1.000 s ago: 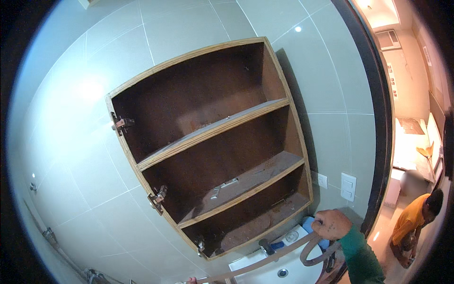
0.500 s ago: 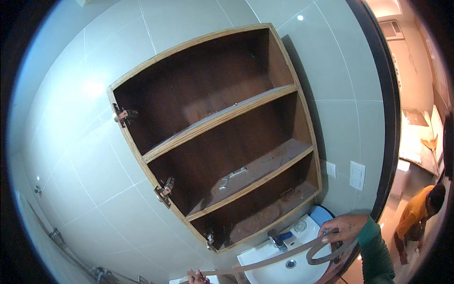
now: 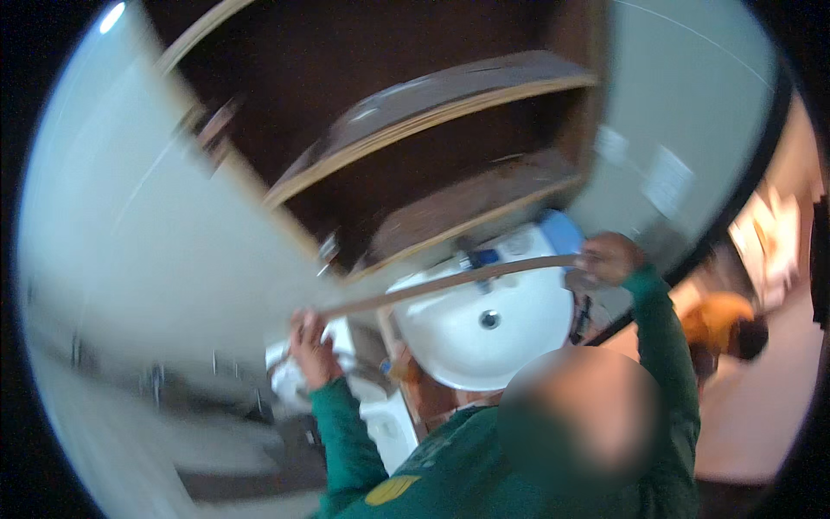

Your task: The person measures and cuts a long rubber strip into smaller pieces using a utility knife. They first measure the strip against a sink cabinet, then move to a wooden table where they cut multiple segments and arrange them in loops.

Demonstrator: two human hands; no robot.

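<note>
A long, thin, flexible brown edging strip [image 3: 450, 281] stretches across in front of me, above a white washbasin [image 3: 467, 350]. My left hand [image 3: 313, 346] is closed on its left end, near the toilet. Over the basin's right side, my right hand [image 3: 609, 258] pinches the strip's other end. Motion blur softens the fingers of both hands. Beyond the strip, an open wooden wall cabinet [image 3: 432, 119] with dark brown insides and pale, bare front edges hangs on the wall. A metal hinge [image 3: 327, 253] sits on its left side, low down.
A tap [image 3: 475, 264] stands at the basin's back, with a blue rounded thing [image 3: 562, 232] beside the rim. The white toilet [image 3: 385, 424] is to the lower left. Light switches [image 3: 668, 180] are on the right wall. Past the dark door frame, a person in orange [image 3: 722, 322] bends over.
My view has tipped downward, so the cabinet sits higher and both forearms show. The strip's loop at my right hand no longer shows; the strip now spans between both hands.
</note>
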